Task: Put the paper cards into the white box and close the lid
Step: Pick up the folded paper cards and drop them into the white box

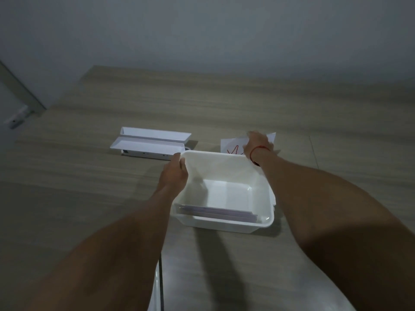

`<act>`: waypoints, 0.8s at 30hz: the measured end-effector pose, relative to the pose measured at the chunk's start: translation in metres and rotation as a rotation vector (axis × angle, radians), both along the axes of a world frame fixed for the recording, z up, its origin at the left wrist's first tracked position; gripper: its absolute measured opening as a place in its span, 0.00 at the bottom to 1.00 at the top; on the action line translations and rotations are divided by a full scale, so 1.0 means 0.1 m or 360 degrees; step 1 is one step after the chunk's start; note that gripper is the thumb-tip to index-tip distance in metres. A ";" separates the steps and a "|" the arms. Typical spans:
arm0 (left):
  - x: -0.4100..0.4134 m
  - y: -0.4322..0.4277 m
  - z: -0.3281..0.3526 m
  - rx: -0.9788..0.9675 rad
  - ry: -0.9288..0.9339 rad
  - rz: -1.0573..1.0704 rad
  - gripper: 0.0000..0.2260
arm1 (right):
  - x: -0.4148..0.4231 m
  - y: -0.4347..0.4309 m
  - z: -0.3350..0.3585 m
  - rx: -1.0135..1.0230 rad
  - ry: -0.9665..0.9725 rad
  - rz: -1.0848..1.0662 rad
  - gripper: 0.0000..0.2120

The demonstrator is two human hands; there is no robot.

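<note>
The white box (265,224) stands open on the wooden table, just in front of me. A flat stack of paper cards (215,212) lies inside along its near wall. My left hand (176,170) grips the box's far left corner. My right hand (256,143) reaches past the far right corner and holds a white paper card (229,147) with a red mark on it, lying on the table behind the box. A red string circles my right wrist. The lid (155,136) lies upside down on the table to the far left of the box.
Under the lid sits a flat white device (143,153) with small ports on its side. A white sheet edge (273,198) shows under the box's right side. A table seam runs below the box, and a grey wall rises behind the table.
</note>
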State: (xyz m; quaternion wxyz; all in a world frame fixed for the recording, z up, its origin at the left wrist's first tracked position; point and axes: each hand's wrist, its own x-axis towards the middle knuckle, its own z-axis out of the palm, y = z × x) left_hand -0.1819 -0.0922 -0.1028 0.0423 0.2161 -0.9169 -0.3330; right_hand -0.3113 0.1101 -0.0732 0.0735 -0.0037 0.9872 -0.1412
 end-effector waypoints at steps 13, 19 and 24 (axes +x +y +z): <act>-0.02 0.01 0.00 -0.0035 -0.0084 0.0042 0.20 | 0.06 0.04 0.04 0.0098 0.0307 0.0203 0.13; 0.12 0.06 0.09 -0.0022 -0.0138 0.0041 0.19 | 0.25 0.16 0.53 -0.0047 0.0463 0.0120 0.12; 0.25 0.13 0.22 0.0088 -0.0227 -0.0068 0.17 | 0.47 0.31 0.89 -0.0138 0.0496 0.0063 0.12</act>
